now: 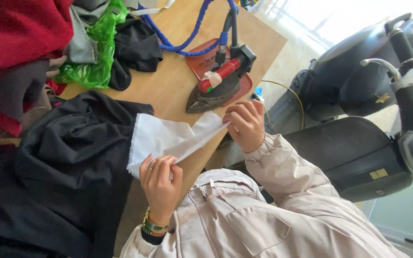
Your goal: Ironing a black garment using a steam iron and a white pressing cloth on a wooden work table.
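Observation:
My left hand [160, 180], with a gold bracelet at the wrist, pinches the near edge of a white fabric piece [161, 137]. A narrow end of the same white fabric is gripped by my right hand [245, 125], stretching it taut over the wooden table's edge. The white piece runs into a large black garment [68, 177] spread over the table [168, 83]. Just beyond my right hand, a dark iron [218, 86] with a red handle rests on a red mat [201, 64].
A green plastic bag [96, 52], black cloth [137, 45] and grey cloth lie at the table's far side. Red fabric [15, 33] hangs at the left. The iron's blue cord [187, 36] loops across the table. A dark scooter [359, 119] stands right of the table.

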